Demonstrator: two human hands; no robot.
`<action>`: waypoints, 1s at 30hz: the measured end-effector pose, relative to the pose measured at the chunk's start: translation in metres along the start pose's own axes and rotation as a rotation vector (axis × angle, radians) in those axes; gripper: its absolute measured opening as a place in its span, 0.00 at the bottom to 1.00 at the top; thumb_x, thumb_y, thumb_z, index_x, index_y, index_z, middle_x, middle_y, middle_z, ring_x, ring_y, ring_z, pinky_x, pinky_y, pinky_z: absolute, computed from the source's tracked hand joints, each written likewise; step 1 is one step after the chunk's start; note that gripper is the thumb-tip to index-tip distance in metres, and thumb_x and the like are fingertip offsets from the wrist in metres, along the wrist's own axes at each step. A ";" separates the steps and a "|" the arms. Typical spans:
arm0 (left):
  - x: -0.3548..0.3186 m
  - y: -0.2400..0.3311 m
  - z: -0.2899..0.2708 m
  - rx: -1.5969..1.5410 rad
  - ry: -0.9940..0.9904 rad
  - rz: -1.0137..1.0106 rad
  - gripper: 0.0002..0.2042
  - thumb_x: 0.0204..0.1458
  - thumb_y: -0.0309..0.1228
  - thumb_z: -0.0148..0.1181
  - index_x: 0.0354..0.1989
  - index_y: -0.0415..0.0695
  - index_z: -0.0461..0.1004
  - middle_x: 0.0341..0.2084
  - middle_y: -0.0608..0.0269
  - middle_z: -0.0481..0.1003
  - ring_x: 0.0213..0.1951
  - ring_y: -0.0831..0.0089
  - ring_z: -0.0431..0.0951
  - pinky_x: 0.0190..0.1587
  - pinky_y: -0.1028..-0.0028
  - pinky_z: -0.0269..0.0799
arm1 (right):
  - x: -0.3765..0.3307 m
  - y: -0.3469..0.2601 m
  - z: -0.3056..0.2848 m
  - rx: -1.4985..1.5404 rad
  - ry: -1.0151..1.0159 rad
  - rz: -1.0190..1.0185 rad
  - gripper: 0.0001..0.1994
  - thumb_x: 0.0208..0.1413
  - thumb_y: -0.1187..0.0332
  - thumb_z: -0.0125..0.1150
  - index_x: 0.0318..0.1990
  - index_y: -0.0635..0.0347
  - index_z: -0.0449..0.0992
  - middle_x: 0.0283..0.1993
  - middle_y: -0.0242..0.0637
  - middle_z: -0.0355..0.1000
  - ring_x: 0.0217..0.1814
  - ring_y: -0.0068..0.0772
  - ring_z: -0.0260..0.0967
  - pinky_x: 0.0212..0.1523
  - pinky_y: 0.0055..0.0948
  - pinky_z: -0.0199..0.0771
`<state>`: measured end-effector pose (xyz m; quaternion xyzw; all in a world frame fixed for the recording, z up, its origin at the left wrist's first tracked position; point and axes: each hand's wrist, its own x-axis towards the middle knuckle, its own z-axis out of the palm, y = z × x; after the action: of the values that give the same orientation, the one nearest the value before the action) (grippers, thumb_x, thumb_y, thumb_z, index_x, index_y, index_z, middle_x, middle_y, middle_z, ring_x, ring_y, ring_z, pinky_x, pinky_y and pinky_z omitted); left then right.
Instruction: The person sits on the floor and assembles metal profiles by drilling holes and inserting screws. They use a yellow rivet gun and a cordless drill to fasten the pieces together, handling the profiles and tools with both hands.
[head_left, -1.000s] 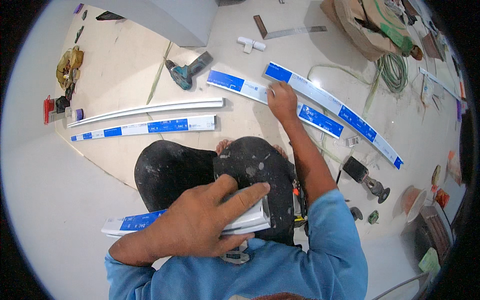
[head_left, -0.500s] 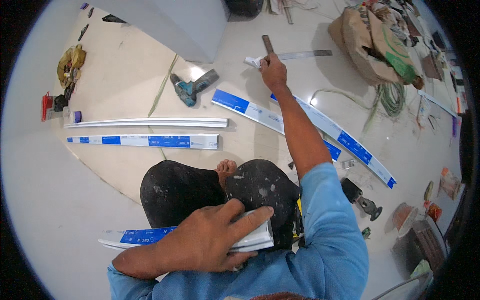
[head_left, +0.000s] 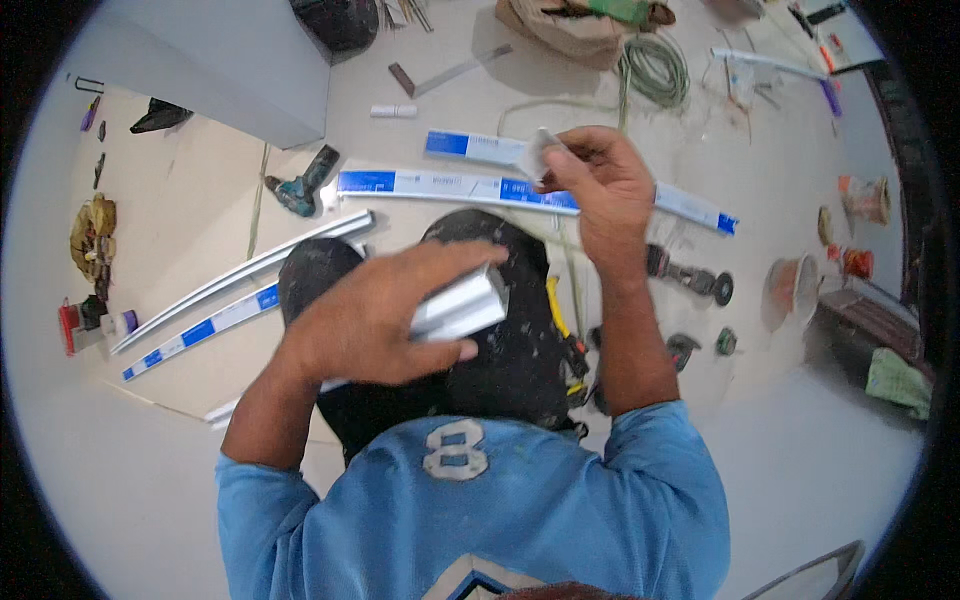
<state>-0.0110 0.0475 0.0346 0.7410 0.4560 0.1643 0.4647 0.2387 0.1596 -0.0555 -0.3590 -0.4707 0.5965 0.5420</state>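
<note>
Two grips are closed on things. The left hand [head_left: 365,315] is clamped around a white bar [head_left: 470,305], its squared end poking out past the thumb, above the dark trousers [head_left: 495,370]. The right hand [head_left: 615,200] pinches a small pale piece [head_left: 538,157] between thumb and fingers, over two blue-and-white strips [head_left: 430,184] on the floor [head_left: 370,150]. Near those strips' left ends lies a drill [head_left: 297,193]; a grinder [head_left: 690,273] lies right of the right forearm.
</note>
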 end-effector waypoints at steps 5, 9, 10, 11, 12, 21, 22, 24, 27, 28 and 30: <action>0.010 0.018 0.001 -0.024 0.022 0.006 0.48 0.39 0.45 0.69 0.77 0.48 0.71 0.69 0.44 0.76 0.69 0.45 0.77 0.75 0.53 0.67 | -0.076 -0.046 -0.014 -0.177 0.153 -0.063 0.12 0.67 0.75 0.73 0.54 0.67 0.83 0.43 0.36 0.83 0.40 0.20 0.77 0.41 0.22 0.79; 0.013 0.024 0.004 -0.038 -0.014 -0.046 0.48 0.39 0.46 0.68 0.77 0.46 0.71 0.67 0.43 0.77 0.67 0.44 0.77 0.74 0.52 0.67 | -0.103 -0.066 -0.009 -0.112 0.158 -0.029 0.13 0.68 0.75 0.72 0.58 0.67 0.83 0.43 0.36 0.83 0.39 0.19 0.78 0.37 0.20 0.79; 0.013 0.029 0.003 -0.054 -0.021 -0.040 0.48 0.39 0.46 0.68 0.77 0.46 0.71 0.67 0.43 0.77 0.67 0.44 0.77 0.74 0.53 0.67 | -0.105 -0.064 -0.009 -0.094 0.151 -0.079 0.14 0.68 0.76 0.71 0.58 0.67 0.83 0.44 0.36 0.84 0.39 0.19 0.79 0.36 0.19 0.79; 0.012 0.035 0.002 -0.071 -0.026 -0.035 0.48 0.40 0.46 0.67 0.77 0.45 0.71 0.67 0.42 0.77 0.67 0.44 0.78 0.74 0.53 0.67 | -0.107 -0.062 -0.007 -0.077 0.142 -0.128 0.14 0.68 0.76 0.70 0.59 0.67 0.83 0.45 0.37 0.84 0.39 0.19 0.80 0.35 0.19 0.79; 0.012 0.039 0.002 -0.095 -0.032 -0.025 0.48 0.40 0.46 0.67 0.77 0.44 0.70 0.67 0.42 0.77 0.67 0.45 0.78 0.74 0.53 0.67 | -0.108 -0.062 -0.007 -0.068 0.134 -0.177 0.14 0.69 0.77 0.70 0.60 0.67 0.83 0.45 0.37 0.84 0.40 0.19 0.81 0.34 0.18 0.79; -0.011 0.043 0.000 0.014 0.038 0.047 0.50 0.38 0.39 0.71 0.77 0.36 0.67 0.67 0.41 0.77 0.67 0.51 0.77 0.73 0.57 0.66 | -0.109 -0.074 0.009 0.230 -0.065 -0.123 0.16 0.68 0.81 0.68 0.61 0.68 0.78 0.50 0.43 0.81 0.46 0.26 0.84 0.41 0.24 0.87; -0.013 0.043 -0.001 0.024 0.031 0.038 0.50 0.38 0.39 0.71 0.77 0.36 0.66 0.66 0.41 0.77 0.67 0.51 0.77 0.73 0.57 0.66 | -0.109 -0.074 0.012 0.286 -0.085 -0.134 0.16 0.68 0.81 0.68 0.61 0.68 0.77 0.50 0.42 0.80 0.47 0.27 0.84 0.43 0.25 0.88; -0.016 0.043 -0.003 0.041 0.018 0.021 0.50 0.38 0.38 0.71 0.77 0.35 0.66 0.66 0.41 0.77 0.66 0.50 0.78 0.72 0.57 0.67 | -0.109 -0.066 0.013 0.408 -0.153 -0.157 0.14 0.67 0.82 0.67 0.57 0.67 0.76 0.50 0.44 0.79 0.48 0.30 0.84 0.47 0.30 0.90; -0.014 0.031 0.001 0.005 0.038 0.140 0.49 0.38 0.42 0.68 0.78 0.45 0.69 0.64 0.38 0.79 0.61 0.43 0.81 0.67 0.53 0.75 | -0.106 -0.064 0.014 0.499 -0.235 -0.170 0.11 0.66 0.83 0.66 0.52 0.66 0.75 0.51 0.45 0.77 0.49 0.31 0.83 0.50 0.32 0.90; -0.013 0.032 0.000 -0.020 0.032 0.129 0.49 0.38 0.42 0.68 0.78 0.44 0.69 0.63 0.38 0.79 0.59 0.43 0.82 0.64 0.53 0.76 | -0.106 -0.063 0.015 0.515 -0.257 -0.172 0.10 0.66 0.84 0.66 0.50 0.65 0.74 0.51 0.46 0.77 0.50 0.31 0.82 0.51 0.32 0.90; -0.012 0.032 -0.002 -0.057 0.029 0.112 0.50 0.37 0.44 0.68 0.78 0.44 0.69 0.61 0.38 0.80 0.55 0.44 0.84 0.60 0.54 0.79 | -0.108 -0.067 0.014 0.421 -0.271 -0.185 0.11 0.64 0.84 0.67 0.50 0.64 0.74 0.53 0.47 0.76 0.53 0.32 0.80 0.56 0.34 0.87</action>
<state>-0.0018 0.0341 0.0644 0.7495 0.4154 0.2136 0.4691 0.2632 0.0492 0.0037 -0.1108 -0.4352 0.6719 0.5890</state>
